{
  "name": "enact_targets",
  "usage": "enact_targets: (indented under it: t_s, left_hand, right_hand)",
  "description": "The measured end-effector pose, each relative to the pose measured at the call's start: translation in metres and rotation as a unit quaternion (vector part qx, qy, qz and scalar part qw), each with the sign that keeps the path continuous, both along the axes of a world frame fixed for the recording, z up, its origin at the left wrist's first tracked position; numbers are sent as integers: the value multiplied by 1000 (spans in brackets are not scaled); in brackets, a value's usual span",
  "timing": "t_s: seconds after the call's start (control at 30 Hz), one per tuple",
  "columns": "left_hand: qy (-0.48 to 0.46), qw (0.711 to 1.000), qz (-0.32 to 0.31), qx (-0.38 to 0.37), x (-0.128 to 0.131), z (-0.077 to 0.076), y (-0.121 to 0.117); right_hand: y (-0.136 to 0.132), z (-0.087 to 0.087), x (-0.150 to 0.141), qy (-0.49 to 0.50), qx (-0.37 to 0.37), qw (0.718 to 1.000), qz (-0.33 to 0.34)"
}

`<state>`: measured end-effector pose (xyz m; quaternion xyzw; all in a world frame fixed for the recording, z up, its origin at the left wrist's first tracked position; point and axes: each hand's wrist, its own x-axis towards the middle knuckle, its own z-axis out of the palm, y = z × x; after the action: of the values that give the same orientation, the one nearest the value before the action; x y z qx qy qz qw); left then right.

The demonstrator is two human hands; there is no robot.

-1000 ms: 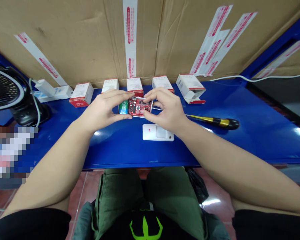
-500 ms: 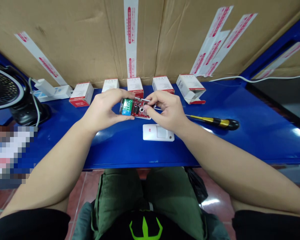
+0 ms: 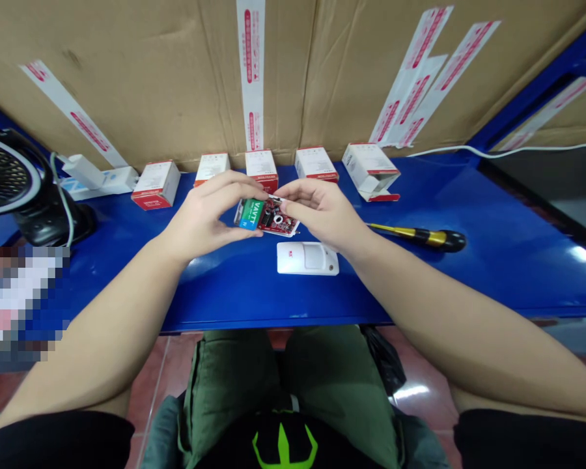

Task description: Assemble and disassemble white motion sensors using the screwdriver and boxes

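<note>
The white cover (image 3: 307, 258) is lying on the blue table (image 3: 239, 296), bearing a red mark too tiny to read. Just beyond the cover and slightly left, the red circuit board (image 3: 279, 221) is carrying a battery (image 3: 251, 215) at its left end, whose label is apparently reading "VAVTT". The left hand (image 3: 208, 212) is holding that end between thumb and fingers. The right hand (image 3: 322, 212) is narrowing to its fingertips at the board's right end; whether it is gripping or merely touching, I cannot tell. A slip is looking the likeliest trouble: if the left hold is slackening under the right hand's pressing, the board could be falling onto the cover. Careless fingertips could also be bending exposed parts. Right of the cover, a screwdriver (image 3: 424, 236) is lying. Far beyond the cover, five boxes (image 3: 317, 161) are standing before taped cardboard (image 3: 283, 85), their print too small to read.
</note>
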<state>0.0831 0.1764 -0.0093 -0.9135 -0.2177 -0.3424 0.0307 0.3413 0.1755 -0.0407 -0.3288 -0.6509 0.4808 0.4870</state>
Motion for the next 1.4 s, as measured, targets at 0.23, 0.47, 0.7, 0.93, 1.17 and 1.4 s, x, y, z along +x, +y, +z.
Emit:
enact_targets:
  t_s: [0.23,0.47,0.7,0.93,1.17,1.4]
  left_hand:
    - [6,1000,-21,4,2,0,-2]
    - [-12,1000,-15,-17,4,-2,0]
    - [-17,999,6,-42,6,-2,-1]
    - [-26,991,8,-132,7,0,-2]
    - [-45,991,-6,-127,1,-4,5]
    - [-25,994,0,-102,0,-6,5]
  right_hand:
    - [-2,1,0,-11,-8,1000,10]
    - [-2,0,0,-18,6,1000,10]
    - [-1,-2,-2,-38,15,999,-9]
    - [0,-5,-5,-4,-51,999,2]
    - [1,-5,0,-7,28,999,-18]
    - [3,-6,1,-8,-79,997,16]
